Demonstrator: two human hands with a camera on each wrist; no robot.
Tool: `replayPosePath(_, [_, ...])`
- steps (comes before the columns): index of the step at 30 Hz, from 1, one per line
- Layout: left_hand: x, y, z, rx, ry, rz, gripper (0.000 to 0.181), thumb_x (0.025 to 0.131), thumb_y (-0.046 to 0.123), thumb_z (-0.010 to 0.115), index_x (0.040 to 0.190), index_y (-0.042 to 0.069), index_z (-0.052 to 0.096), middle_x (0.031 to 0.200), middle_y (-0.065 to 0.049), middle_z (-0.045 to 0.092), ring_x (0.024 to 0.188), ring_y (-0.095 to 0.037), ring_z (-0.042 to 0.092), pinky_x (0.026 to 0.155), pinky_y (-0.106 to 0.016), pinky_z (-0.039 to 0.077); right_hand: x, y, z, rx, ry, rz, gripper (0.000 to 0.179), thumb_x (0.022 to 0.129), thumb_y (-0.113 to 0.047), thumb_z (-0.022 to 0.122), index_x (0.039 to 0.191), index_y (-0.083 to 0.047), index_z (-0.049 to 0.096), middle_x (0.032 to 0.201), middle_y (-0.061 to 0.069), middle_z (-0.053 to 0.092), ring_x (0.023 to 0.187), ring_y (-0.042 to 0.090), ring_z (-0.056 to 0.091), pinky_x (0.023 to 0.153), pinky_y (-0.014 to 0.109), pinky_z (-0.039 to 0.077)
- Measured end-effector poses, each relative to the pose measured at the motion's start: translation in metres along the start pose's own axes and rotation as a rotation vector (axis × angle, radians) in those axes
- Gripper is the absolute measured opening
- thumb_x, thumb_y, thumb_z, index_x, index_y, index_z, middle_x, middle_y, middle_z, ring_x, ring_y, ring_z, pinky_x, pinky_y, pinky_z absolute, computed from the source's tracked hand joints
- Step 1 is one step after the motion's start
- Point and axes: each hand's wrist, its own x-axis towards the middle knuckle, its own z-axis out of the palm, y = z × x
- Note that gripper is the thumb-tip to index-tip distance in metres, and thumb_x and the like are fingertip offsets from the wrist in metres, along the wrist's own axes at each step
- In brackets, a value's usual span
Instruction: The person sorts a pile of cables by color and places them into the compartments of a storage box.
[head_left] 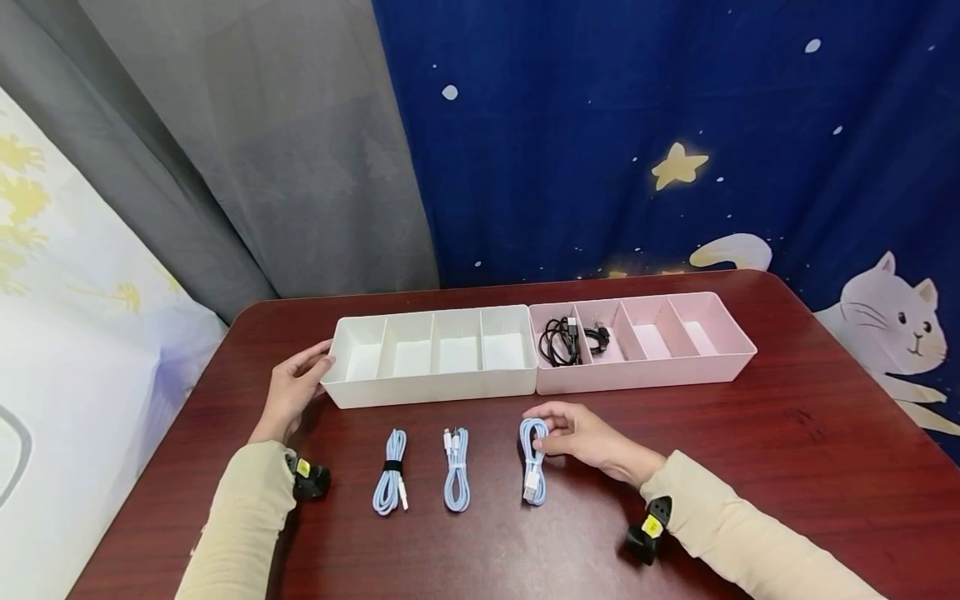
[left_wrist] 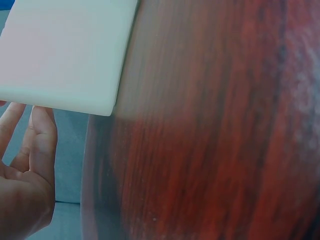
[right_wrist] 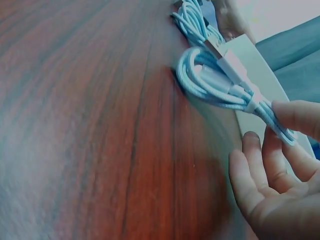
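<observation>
My right hand (head_left: 581, 435) pinches one end of a coiled light-blue USB cable (head_left: 534, 479) between thumb and fingers, in front of the trays. In the right wrist view the braided loops of this USB cable (right_wrist: 200, 82) and its white plug point away from the fingers. My left hand (head_left: 294, 390) is at the left end of a white divided tray (head_left: 435, 387), its fingertips touching the end wall. Left of the held cable lie two more coiled light-blue cables: one with a white tie (head_left: 457, 479), the other with a black strap (head_left: 388, 487).
A pink divided tray (head_left: 637, 375) stands end to end with the white one. Coiled black cables (head_left: 558, 343) lie in its two left compartments. The dark red wooden table (head_left: 795, 433) has its far edge along grey and blue curtains (head_left: 562, 150).
</observation>
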Motion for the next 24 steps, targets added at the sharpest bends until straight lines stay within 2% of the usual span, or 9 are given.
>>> replayPosePath(7, [-0.0005,-0.0004,0.0015,-0.030,0.005,0.008,0.050,0.086,0.034,0.057,0.129,0.012,0.048,0.096,0.011,0.053,0.077,-0.001,0.054,0.064,-0.020,0.048,-0.0042,-0.0039,0.0057,0.140,0.023,0.024,0.046,0.080,0.003,0.059,0.120,0.014,0.041,0.088,0.009,0.054,0.078,0.014,0.057,0.072,0.033,0.049])
replayPosePath(17, [-0.0008,-0.0006,0.0017,-0.018,0.011,0.014,0.049,0.086,0.034,0.057,0.129,0.012,0.048,0.096,0.010,0.054,0.077,-0.002,0.054,0.063,-0.019,0.047,-0.0061,-0.0082,0.0078,0.175,0.027,-0.009,0.045,0.080,0.005,0.057,0.120,0.017,0.038,0.087,0.008,0.054,0.076,0.013,0.057,0.071,0.034,0.049])
replayPosePath(24, [-0.0010,-0.0004,0.0019,-0.010,0.014,0.015,0.049,0.086,0.034,0.056,0.129,0.012,0.048,0.097,0.009,0.053,0.078,-0.002,0.054,0.064,-0.020,0.047,-0.0052,-0.0075,0.0053,0.183,-0.001,-0.025,0.046,0.080,0.005,0.056,0.120,0.018,0.036,0.086,0.007,0.055,0.075,0.014,0.057,0.069,0.035,0.050])
